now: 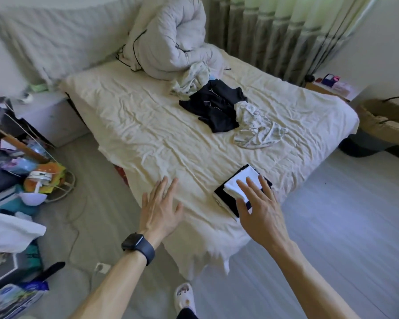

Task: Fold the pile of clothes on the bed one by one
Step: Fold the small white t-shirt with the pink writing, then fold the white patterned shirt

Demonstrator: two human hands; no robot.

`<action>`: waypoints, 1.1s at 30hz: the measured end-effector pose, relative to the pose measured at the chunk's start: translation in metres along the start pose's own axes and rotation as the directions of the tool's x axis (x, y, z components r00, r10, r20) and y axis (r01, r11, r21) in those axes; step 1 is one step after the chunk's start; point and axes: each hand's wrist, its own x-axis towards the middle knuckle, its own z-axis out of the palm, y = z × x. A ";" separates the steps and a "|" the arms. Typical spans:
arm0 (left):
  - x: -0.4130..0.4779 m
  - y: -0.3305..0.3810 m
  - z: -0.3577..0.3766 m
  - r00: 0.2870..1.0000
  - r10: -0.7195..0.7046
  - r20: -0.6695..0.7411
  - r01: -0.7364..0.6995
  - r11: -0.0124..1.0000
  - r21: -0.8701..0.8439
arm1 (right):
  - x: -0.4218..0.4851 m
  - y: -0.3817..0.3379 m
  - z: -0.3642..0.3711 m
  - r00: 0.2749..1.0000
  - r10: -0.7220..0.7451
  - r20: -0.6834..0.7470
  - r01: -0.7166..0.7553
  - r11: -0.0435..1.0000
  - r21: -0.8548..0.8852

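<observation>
Left hand (160, 210), right hand (260, 214), one folded stack (245, 177)

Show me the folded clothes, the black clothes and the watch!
folded clothes (245, 174): head view, on the white top piece.
black clothes (217, 107): head view, middle of the crumpled heap.
watch (133, 242): head view, on its dark screen.

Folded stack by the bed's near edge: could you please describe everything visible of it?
The stack is folded soft garments, white on black, squared into a neat flat rectangle. It lies on the cream sheet near its closest corner. The right hand lies open across its near end, fingers straight.
</observation>
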 end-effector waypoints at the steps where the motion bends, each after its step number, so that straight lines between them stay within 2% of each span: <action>1: 0.000 -0.017 -0.011 1.000 -0.013 -0.017 0.013 1.000 -0.002 | 0.004 -0.017 0.007 1.000 -0.024 0.007 0.024 1.000 -0.004; 4: 0.012 -0.070 -0.045 0.997 -0.029 -0.074 0.029 1.000 -0.009 | 0.024 -0.065 0.031 0.997 -0.073 0.029 0.073 0.997 0.000; 9: 0.063 -0.161 -0.101 0.987 -0.008 -0.158 0.002 0.999 -0.038 | 0.078 -0.144 0.076 0.995 -0.081 -0.059 0.083 0.996 0.025; 14: 0.116 -0.233 -0.155 0.985 0.115 -0.130 -0.113 0.993 0.021 | 0.135 -0.221 0.099 0.995 -0.049 -0.092 0.045 0.998 -0.043; 19: 0.182 -0.262 -0.203 0.969 0.228 -0.099 -0.222 0.973 0.063 | 0.175 -0.273 0.102 0.987 0.009 -0.163 -0.019 0.998 -0.060; 24: 0.256 -0.273 -0.209 0.940 0.331 -0.080 -0.328 0.943 0.052 | 0.212 -0.283 0.119 0.967 0.117 -0.225 -0.130 0.991 -0.041; 33: 0.445 -0.252 -0.154 0.836 0.511 0.199 -0.542 0.826 0.157 | 0.327 -0.218 0.193 0.896 0.403 -0.186 -0.412 0.911 -0.015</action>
